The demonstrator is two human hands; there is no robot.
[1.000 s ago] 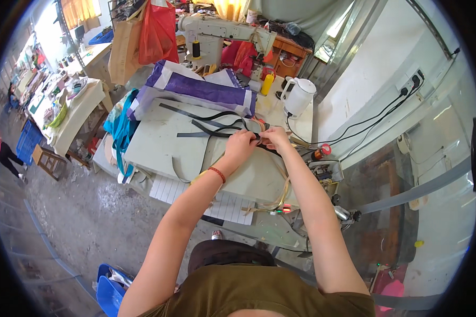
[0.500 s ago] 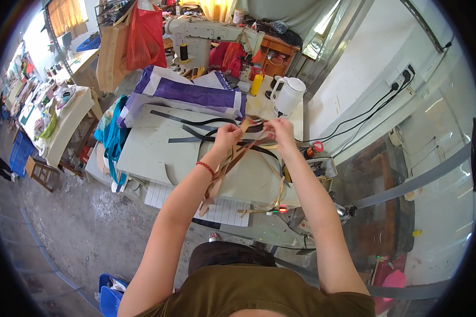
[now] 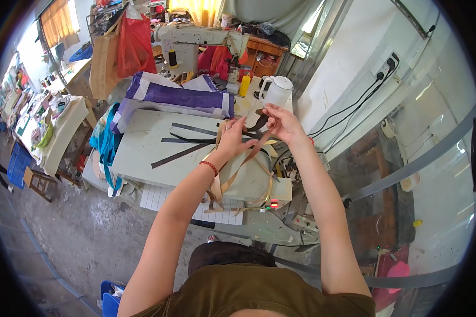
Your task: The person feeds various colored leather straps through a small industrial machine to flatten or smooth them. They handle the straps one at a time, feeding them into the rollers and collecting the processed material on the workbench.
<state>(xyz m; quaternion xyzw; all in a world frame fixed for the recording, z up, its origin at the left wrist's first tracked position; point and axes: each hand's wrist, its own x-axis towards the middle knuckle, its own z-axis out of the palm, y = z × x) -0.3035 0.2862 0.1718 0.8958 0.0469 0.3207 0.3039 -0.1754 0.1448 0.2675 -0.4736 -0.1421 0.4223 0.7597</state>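
Just in front of the electric kettle (image 3: 278, 91), the right hand (image 3: 281, 124) pinches a dark strap (image 3: 258, 123), probably light and limp, best held by its end; whether the left hand (image 3: 231, 141) grips is unclear.

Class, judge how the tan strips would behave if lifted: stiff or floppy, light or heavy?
The tan strips would probably flop, since they droop and bend near the table's front edge. They look light, being narrow and thin. They may tangle, as several lie close together.

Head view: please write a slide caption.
Left hand and right hand handle dark strips and tan strips over a pale worktable near a white kettle.
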